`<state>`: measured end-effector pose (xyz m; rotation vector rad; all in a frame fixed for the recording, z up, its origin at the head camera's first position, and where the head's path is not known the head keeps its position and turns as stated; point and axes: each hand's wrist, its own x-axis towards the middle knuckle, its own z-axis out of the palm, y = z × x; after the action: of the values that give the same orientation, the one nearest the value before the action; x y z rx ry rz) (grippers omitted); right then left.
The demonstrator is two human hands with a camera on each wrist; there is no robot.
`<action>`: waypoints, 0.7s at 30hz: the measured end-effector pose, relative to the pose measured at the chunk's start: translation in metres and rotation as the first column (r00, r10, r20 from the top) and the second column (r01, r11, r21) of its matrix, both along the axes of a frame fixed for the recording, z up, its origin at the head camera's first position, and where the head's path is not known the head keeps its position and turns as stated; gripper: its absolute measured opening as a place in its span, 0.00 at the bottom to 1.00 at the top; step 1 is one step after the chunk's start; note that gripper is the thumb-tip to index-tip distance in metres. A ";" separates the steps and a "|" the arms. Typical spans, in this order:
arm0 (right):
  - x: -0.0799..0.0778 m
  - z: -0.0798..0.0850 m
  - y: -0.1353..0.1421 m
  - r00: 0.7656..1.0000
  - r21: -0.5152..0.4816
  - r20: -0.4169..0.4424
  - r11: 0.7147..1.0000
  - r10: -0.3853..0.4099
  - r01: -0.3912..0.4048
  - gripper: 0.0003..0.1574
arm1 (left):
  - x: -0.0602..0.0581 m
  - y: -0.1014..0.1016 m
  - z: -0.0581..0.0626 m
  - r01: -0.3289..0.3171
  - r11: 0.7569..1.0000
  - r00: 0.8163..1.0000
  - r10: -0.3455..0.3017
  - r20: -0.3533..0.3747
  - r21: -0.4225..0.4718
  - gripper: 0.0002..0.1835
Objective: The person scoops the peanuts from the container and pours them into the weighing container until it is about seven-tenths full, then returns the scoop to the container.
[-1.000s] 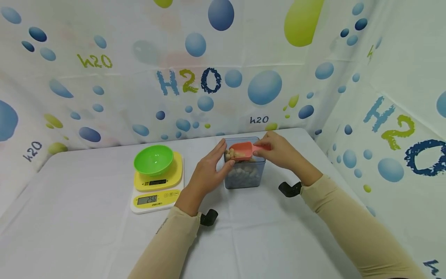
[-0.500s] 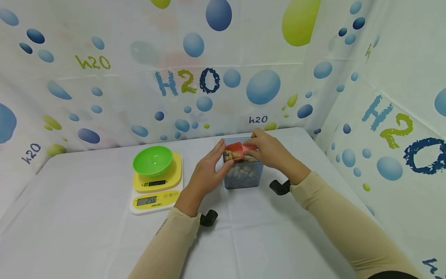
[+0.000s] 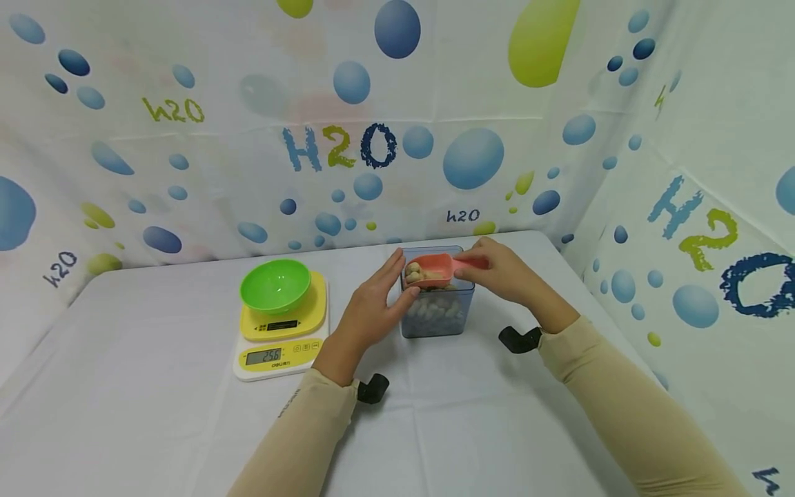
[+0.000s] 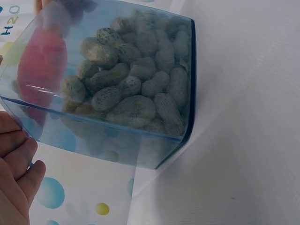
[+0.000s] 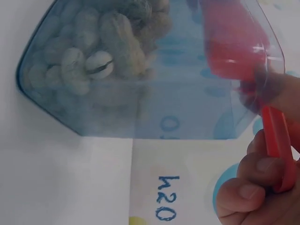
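A see-through blue plastic container (image 3: 437,314) of unshelled peanuts (image 4: 133,96) stands upright on the table. My right hand (image 3: 499,273) pinches the handle of a red scoop (image 3: 439,266) at the container's right rim. The scoop's bowl is tilted within the opening, and some peanuts (image 3: 415,272) show in it. Along the container's left wall lies my left hand (image 3: 371,304), its fingers fairly straight and its thumb at the front rim. Through the wall, the scoop also shows above the peanut pile in the right wrist view.
To the left, a yellow and white kitchen scale (image 3: 282,352) bears a green bowl (image 3: 275,286); its display seems to read 256. A white cloth covers the table (image 3: 155,386). A printed curtain (image 3: 248,103) hangs right behind it.
Half a second ago the scoop was further left, among the peanuts; my right hand has since drawn it back to the right, with peanuts in its bowl. The left hand stays put.
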<state>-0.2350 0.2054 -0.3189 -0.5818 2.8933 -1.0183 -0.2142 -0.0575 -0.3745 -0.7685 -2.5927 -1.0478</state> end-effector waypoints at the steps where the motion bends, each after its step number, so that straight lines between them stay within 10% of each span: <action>1: 0.000 -0.001 0.001 1.000 -0.008 0.000 1.000 -0.005 0.005 0.29 | 0.000 0.000 0.001 -0.001 1.000 1.000 0.001 0.005 -0.001 0.36; 21: -0.002 0.015 0.006 0.999 -0.003 -0.035 1.000 -0.025 0.025 0.26 | 0.005 -0.022 0.018 -0.043 0.995 0.990 0.054 0.131 -0.090 0.41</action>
<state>-0.2366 0.2118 -0.3043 -0.5702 2.9372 -1.0247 -0.2088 -0.0798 -0.3565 -0.6725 -2.7711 -1.0103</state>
